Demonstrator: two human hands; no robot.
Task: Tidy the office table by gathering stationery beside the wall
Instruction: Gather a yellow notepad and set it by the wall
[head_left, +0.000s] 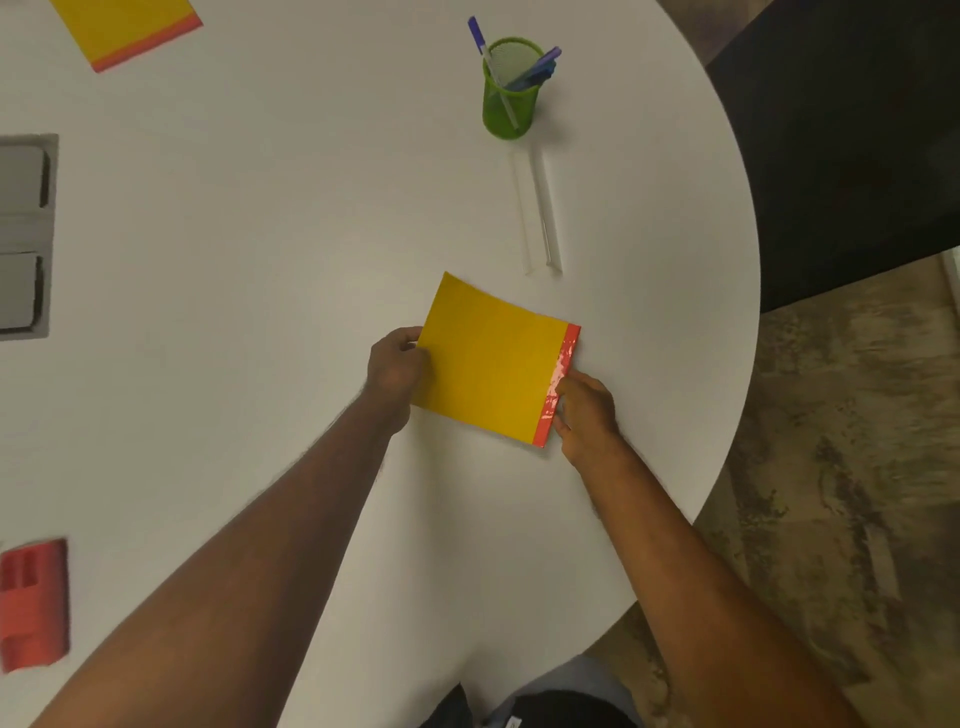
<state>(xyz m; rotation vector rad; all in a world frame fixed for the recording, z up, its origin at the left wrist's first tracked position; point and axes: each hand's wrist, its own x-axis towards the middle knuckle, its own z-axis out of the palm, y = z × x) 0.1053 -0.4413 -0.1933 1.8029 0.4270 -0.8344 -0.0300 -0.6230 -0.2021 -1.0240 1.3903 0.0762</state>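
Note:
A yellow notebook with a red taped spine (491, 361) lies on the white round table (260, 312). My left hand (395, 371) grips its left edge. At the red spine on the right, the fingers of my right hand (584, 415) pinch the book. Beyond it lies a clear plastic ruler (537, 210). A green mesh pen cup (509, 88) holding several blue and purple pens stands behind the ruler. A second yellow notebook with a red spine (127, 28) rests at the far left, cut off by the frame.
A grey cable hatch (28, 234) is set into the table at the left edge. A red plastic object (34, 605) sits at the near left. The table's curved edge runs down the right, with patterned carpet (841, 467) and a dark chair (857, 130) beyond.

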